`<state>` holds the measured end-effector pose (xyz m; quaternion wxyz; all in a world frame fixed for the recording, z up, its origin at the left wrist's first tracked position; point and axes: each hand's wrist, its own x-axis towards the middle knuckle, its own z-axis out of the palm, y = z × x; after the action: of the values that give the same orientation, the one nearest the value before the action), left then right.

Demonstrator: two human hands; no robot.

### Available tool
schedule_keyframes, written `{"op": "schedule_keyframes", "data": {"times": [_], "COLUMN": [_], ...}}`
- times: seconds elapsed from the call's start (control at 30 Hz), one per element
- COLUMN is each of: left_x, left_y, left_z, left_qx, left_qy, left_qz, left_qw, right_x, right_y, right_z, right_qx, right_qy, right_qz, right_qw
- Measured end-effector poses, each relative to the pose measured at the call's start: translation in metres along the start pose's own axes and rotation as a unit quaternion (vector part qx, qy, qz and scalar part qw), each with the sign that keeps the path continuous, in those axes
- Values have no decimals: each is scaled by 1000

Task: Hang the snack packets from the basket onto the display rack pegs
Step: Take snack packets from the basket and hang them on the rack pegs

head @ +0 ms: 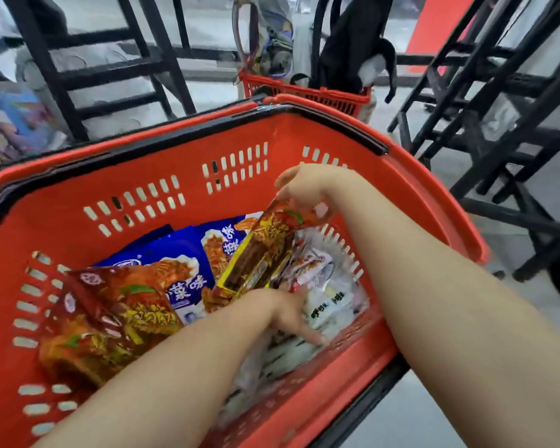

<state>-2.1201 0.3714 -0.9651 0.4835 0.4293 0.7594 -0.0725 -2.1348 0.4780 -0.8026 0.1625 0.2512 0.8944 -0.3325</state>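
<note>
Slip risk: the right hand (304,189) holds the red packet (259,253) only by its top edge, so it could slide out and fall back into the basket (175,150).
Snag risk: the packet's low end sits right beside the left hand (282,310) and could catch on it.
Right hand: closed on the packet top, wrist bent down.
Left hand: fingers straight, pressing on the white packets (333,286); it holds nothing I can see, though it is blurry.
Other packets: blue ones (175,253) lie left of the left hand.
Rack (498,124): well past the right hand; I see no pegs.
</note>
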Motion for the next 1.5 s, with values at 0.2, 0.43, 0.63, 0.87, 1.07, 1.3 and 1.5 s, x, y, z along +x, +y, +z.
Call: {"op": "schedule_keyframes", "data": {"times": [0.2, 0.43, 0.63, 0.87, 1.07, 1.3, 1.5], "left_x": [-15, -15, -39, -85, -116, -178, -244], "left_y": [10, 7, -30, -38, -40, -44, -71], "left_z": [17, 1, -25, -51, -66, -82, -80], "left_qx": [87, 180, 99, 133, 119, 2, -216], "left_qy": [113, 256, 311, 319, 357, 500, 652], "left_qz": [40, 9, -35, -53, -49, -61, 9], "left_qw": [989, 950, 944, 937, 925, 864, 727], "right_x": [2, -4, 0, 16, 13, -24, -94], "right_y": [59, 97, 112, 120, 104, 38, 1], "right_z": [8, 32, 53, 86, 83, -6, -79], "right_qx": [-137, -122, -109, -115, -71, -140, -72], "right_qy": [-138, -225, -268, -252, -235, -74, 150], "right_qz": [169, 229, 273, 235, 216, 12, -169], "right_qw": [966, 939, 917, 932, 945, 987, 971]}}
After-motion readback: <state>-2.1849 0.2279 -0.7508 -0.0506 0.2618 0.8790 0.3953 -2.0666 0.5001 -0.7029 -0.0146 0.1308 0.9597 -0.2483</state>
